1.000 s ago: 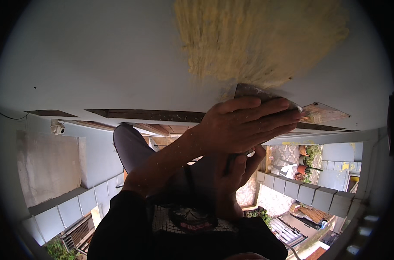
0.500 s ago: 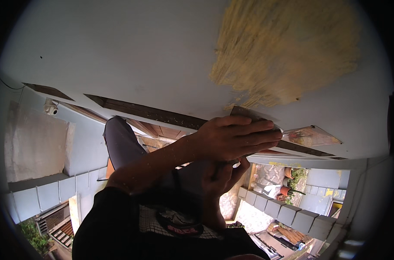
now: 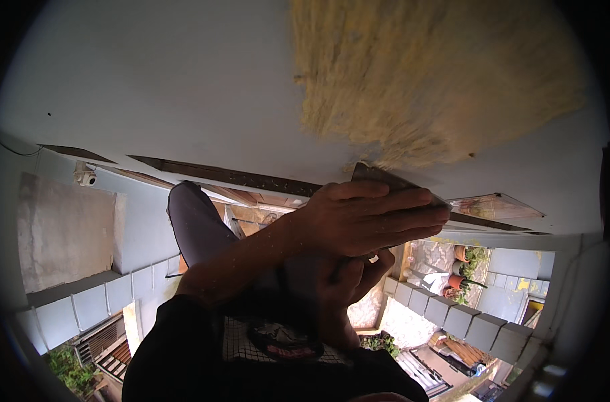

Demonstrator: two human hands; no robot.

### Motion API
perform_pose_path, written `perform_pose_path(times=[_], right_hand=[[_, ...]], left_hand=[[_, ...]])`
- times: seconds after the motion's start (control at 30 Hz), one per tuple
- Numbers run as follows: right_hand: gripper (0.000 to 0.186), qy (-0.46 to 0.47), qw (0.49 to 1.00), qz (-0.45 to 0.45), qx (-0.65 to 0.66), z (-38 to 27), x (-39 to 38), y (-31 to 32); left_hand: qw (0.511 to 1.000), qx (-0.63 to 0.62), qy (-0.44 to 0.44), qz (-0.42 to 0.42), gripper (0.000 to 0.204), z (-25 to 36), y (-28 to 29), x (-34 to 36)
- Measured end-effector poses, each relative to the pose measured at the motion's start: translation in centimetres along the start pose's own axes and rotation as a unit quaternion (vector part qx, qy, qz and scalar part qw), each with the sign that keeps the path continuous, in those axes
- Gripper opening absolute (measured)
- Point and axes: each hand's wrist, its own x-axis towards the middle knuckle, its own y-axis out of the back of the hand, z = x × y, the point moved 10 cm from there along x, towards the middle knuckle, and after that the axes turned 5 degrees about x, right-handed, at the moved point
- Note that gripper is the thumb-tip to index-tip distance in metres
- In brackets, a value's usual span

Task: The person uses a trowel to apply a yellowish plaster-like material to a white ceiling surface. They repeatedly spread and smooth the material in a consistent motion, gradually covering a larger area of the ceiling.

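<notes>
A dark, flat-bladed scraper [image 3: 392, 179] is pressed at the edge of a yellowish smear [image 3: 432, 80] on the pale grey wall [image 3: 171, 74]. My left hand [image 3: 379, 211] lies across the blade with its fingers stretched out and close together, covering most of it. Below it, my right hand [image 3: 352, 278] is closed with curled fingers around what seems to be the scraper's handle. That grip is in shadow, and the handle is largely hidden by my left hand.
A dark slot-like strip [image 3: 238, 177] runs along the wall's lower edge. A picture sheet [image 3: 496, 205] is fixed right of my hands. My bent knee [image 3: 194, 218] rises at left, near a white camera [image 3: 84, 175]. Beyond lie a tiled ledge [image 3: 446, 311] and potted plants [image 3: 462, 278].
The view has shifted slightly, so the smear fills more of the picture. Both hands and the scraper stay together at the smear's lower edge, a little further right in view.
</notes>
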Motion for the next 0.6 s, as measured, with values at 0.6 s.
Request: perform_pose_path(times=[0.6], right_hand=[[0.045,-0.108,0.992,-0.011,0.068,1.6,-1.7,0.4]], left_hand=[[1.000,-0.001,0.016,-0.003,0.034,-0.1,-0.7,-0.3]])
